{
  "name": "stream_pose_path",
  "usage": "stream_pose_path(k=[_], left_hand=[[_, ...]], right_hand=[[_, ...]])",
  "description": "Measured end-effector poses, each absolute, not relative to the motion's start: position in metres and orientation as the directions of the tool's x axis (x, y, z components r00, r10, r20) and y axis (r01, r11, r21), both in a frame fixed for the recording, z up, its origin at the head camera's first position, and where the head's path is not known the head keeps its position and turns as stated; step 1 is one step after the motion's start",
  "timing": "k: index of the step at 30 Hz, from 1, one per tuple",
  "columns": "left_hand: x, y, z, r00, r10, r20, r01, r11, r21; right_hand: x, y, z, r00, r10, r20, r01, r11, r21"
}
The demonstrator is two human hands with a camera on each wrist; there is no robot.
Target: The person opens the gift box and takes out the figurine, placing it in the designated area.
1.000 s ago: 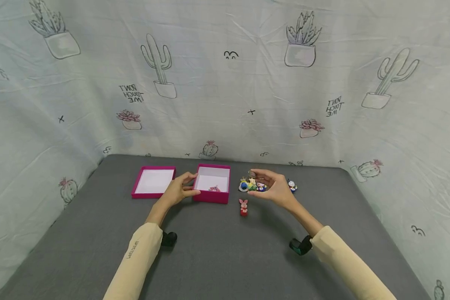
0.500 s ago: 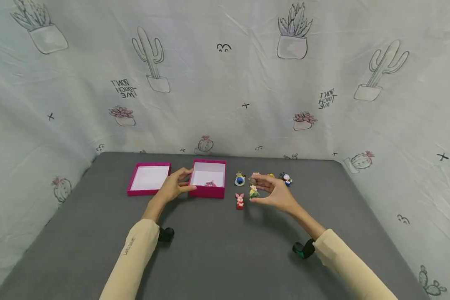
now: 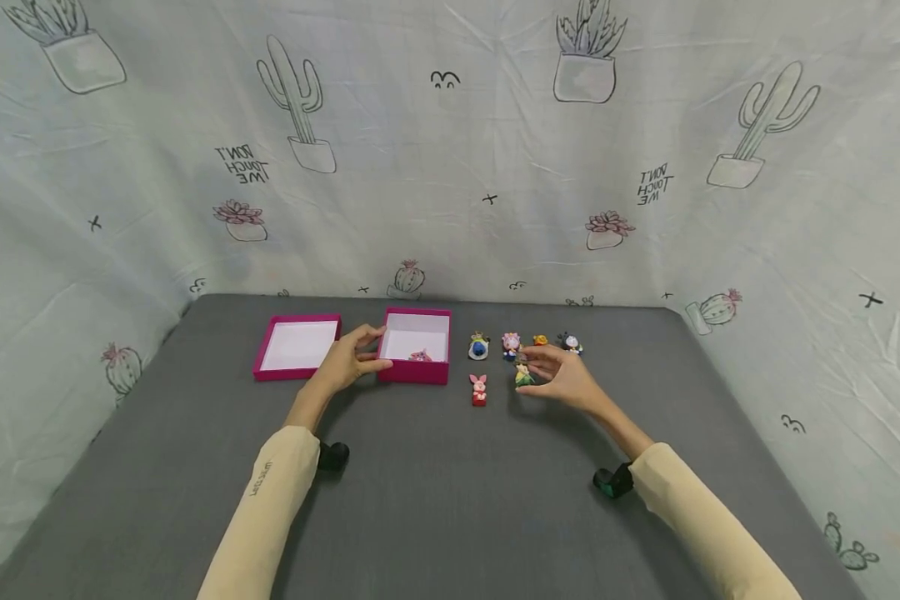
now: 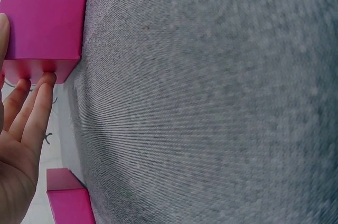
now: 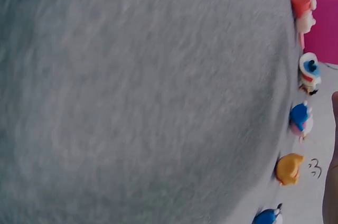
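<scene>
My left hand [image 3: 347, 360] rests at the left side of an uncovered magenta box [image 3: 412, 372]. In the left wrist view its fairly straight fingers [image 4: 38, 110] touch the box's side wall, with the thumb over the front face. A small pink figurine [image 3: 420, 356] lies inside the box. My right hand [image 3: 570, 379] pinches a small green-and-yellow figurine [image 3: 523, 375] between thumb and fingertips. Left of it stands a red figurine with pink ears [image 3: 479, 392]. The right wrist view catches only the edge of that hand; the held figurine is out of its sight.
The box's magenta lid [image 3: 297, 348], white inside, lies at the left. Behind the right hand stand several figurines in a row: a blue-and-white one [image 3: 477, 346], a pink-and-blue one [image 3: 512, 345], a yellow one [image 3: 540, 340] and a dark-topped one [image 3: 571, 342]. A patterned cloth hangs behind the grey table [image 3: 435, 500].
My right hand has brought the green-and-yellow figurine out of the row, toward me and then right. The left hand stays at the box. The head view has shifted slightly.
</scene>
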State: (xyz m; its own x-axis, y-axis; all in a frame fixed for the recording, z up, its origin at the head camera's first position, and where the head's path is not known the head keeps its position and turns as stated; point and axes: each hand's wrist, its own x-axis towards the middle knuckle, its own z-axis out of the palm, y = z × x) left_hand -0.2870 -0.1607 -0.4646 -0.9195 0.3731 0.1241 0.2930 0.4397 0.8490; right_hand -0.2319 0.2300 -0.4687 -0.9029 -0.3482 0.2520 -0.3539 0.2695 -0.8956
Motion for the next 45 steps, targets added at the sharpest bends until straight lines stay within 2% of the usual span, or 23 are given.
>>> stream_pose_path(k=[8,14,22,26,35,45], left_hand=[[-0.292,-0.16,-0.463,-0.934,0.346,0.092,0.255,0.462,0.85],[-0.291,-0.159,-0.464,-0.927,0.359,0.111,0.276,0.45,0.849],[-0.284,-0.16,-0.467,-0.925,0.369,0.087,0.249,0.418,0.874],[-0.283,-0.159,-0.469,-0.924,0.371,0.095,0.254,0.409,0.877],[-0.288,-0.158,-0.464,-0.922,0.368,0.121,0.278,0.409,0.869],[-0.288,-0.158,-0.466,-0.926,0.361,0.113,0.263,0.399,0.878]], right_hand=[[-0.249,0.238,-0.468,-0.904,-0.367,0.217,-0.335,0.295,-0.895],[-0.256,0.244,-0.469,-0.91,-0.362,0.203,-0.32,0.301,-0.898],[-0.25,0.241,-0.483,-0.891,-0.413,0.186,-0.34,0.339,-0.877],[-0.248,0.239,-0.486,-0.9,-0.406,0.16,-0.317,0.356,-0.879],[-0.25,0.237,-0.485,-0.903,-0.388,0.184,-0.35,0.415,-0.84],[-0.252,0.233,-0.489,-0.902,-0.385,0.196,-0.354,0.398,-0.847]])
